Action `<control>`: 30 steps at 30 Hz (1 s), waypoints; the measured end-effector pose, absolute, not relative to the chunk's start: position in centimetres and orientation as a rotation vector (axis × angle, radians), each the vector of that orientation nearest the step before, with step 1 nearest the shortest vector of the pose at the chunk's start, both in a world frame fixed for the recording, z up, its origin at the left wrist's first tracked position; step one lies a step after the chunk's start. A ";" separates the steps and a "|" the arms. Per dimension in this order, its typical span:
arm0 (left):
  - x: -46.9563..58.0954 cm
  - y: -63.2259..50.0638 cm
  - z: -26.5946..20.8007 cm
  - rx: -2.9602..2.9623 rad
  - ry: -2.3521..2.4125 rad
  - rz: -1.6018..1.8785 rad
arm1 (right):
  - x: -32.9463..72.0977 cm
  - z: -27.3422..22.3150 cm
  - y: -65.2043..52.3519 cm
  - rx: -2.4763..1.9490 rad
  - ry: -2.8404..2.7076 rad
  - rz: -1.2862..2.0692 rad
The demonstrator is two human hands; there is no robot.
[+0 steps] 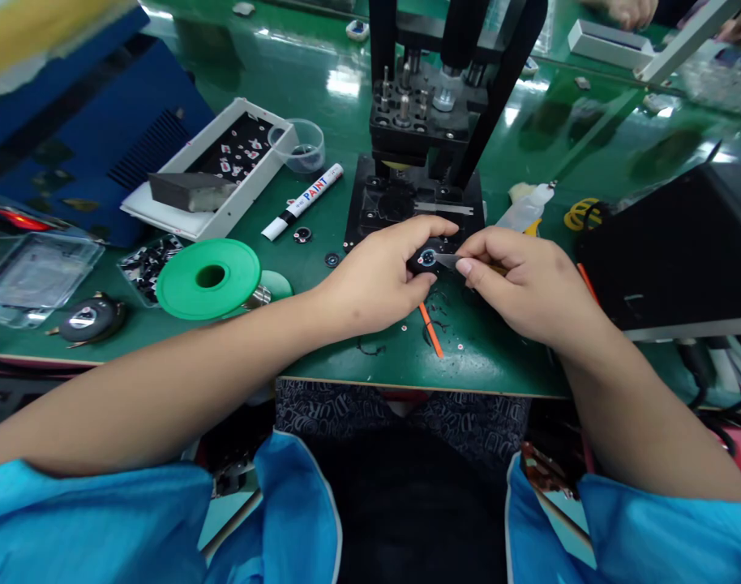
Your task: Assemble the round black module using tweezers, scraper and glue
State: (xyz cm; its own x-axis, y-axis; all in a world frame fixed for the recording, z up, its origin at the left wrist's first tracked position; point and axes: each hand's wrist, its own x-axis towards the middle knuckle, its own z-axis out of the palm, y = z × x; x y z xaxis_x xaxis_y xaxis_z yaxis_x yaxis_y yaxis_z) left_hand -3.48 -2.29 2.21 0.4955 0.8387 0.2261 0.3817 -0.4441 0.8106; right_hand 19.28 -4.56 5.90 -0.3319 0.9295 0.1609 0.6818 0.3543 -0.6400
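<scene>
Left hand (386, 276): fingers and thumb grasping small black part (428, 256), rounded, dark, ringed face with small dots turned up. Part sits between the hands, just in front of the black metal press (428, 122), above the glossy green tabletop (498, 365). Right hand (520, 276): thumb and fingers pinching a thin, pointed metal blade (447, 260), tip at the part's face. Press: matte block, shiny upright pins, flat base plate.

Containers: white tray (254, 191), straight walls, dark bottom strewn with small white-and-red bits; rough-ended grey block (188, 191) lies at its near end. Clear round cup (306, 146) beside the tray, something dark low inside, can't tell what. Clear plastic box (147, 272) full of black and white pieces, partly behind smooth green spool (176, 284) with round centre hole. Translucent squeeze bottle (525, 211) tilted beyond right hand.

Writing: white marker (313, 195) reads "PAINT", rest too small. Slim orange stick (431, 331) near dark curled scraps (370, 349).
</scene>
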 end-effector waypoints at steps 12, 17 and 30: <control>-3.7 -2.6 3.2 2.196 1.055 0.762 | 19.1 5.8 -4.5 -1.498 -2.152 0.680; -3.6 -2.7 2.8 2.249 1.020 0.726 | 19.0 5.7 -4.4 -1.480 -2.213 0.677; -4.0 -2.4 2.4 2.364 0.947 0.677 | 18.8 5.5 -4.4 -1.380 -2.197 0.757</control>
